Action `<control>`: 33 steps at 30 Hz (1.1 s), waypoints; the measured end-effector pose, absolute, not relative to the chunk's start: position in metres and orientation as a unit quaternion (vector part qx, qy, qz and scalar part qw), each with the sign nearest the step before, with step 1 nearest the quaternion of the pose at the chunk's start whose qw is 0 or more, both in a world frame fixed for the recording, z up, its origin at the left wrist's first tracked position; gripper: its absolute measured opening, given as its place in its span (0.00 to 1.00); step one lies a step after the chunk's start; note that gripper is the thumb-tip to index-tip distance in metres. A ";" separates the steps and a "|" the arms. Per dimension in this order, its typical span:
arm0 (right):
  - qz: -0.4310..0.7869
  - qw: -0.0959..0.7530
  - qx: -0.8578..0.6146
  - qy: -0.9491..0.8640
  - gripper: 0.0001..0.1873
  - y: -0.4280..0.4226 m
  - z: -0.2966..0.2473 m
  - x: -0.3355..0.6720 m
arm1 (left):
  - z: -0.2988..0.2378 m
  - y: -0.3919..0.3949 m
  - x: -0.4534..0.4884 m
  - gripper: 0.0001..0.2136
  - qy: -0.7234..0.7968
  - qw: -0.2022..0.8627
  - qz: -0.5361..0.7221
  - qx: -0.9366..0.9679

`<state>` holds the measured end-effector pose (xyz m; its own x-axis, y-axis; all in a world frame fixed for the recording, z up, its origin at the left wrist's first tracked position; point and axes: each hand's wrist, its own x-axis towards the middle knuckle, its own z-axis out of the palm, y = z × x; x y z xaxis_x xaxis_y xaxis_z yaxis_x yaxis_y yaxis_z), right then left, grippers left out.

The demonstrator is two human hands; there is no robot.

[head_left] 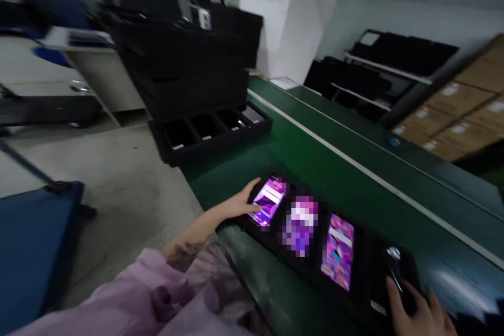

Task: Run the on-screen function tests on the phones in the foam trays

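Observation:
A black tray [362, 241] lies on the green conveyor belt [315, 152] in front of me, with three lit phones in its slots showing purple screens. My left hand [240, 202] rests on the tray's left end, fingers curled over the edge beside the leftmost phone [268, 200]. My right hand [417, 312] lies on the tray's right end, fingers stretched over a dark phone [396, 268] in the last slot. The middle phone [301, 226] and the third phone [337, 251] are untouched.
Another black tray [212, 134] with several slots sits further up the belt on the left. Tall stacks of black trays [177, 52] stand behind it. Cardboard boxes [464, 115] and shelves with trays are at the right. A blue cart [35, 252] stands on the floor at left.

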<state>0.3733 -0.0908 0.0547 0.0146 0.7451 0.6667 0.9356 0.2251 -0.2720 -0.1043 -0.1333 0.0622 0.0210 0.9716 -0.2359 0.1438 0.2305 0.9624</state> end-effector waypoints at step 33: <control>-0.028 0.234 -0.598 -0.766 0.21 -0.105 0.066 0.330 | 0.051 -0.034 -0.057 0.32 0.729 0.348 0.460 0.368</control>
<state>0.3302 -0.1047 0.0656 -0.1752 0.9027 0.3930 0.9293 0.2834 -0.2368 -0.0571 -0.0341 0.0510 -0.4866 0.8572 -0.1689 0.2158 0.3052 0.9275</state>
